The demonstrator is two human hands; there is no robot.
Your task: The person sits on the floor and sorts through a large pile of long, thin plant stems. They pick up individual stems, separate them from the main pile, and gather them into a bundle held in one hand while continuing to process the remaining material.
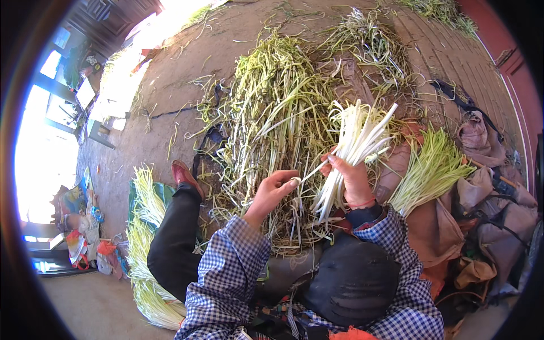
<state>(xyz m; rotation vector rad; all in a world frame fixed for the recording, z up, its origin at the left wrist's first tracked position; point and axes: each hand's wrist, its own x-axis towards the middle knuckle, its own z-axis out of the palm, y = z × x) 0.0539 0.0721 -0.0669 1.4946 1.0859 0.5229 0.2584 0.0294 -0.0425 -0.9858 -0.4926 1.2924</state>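
Observation:
Raised over the right side of a big heap of long green and yellow leafy stalks [276, 102], my right hand [350, 176] grips a bunch of pale, white-stemmed stalks [361, 136]. My left hand [276, 191] is to the left of it, over the lower part of the heap. Its thumb and forefinger pinch the end of one thin white stalk [312, 173], which runs across to the bunch. Dry, limp leaves lie tangled beneath both hands.
Pale green stalks [433, 165] lie on cloth at the right, beside crumpled sacks [505, 225]. More bundled stalks [142, 259] lie left of my bent leg [174, 242]. A smaller leafy pile [374, 46] is beyond the heap. Plastic bags [104, 250] stand at the far left.

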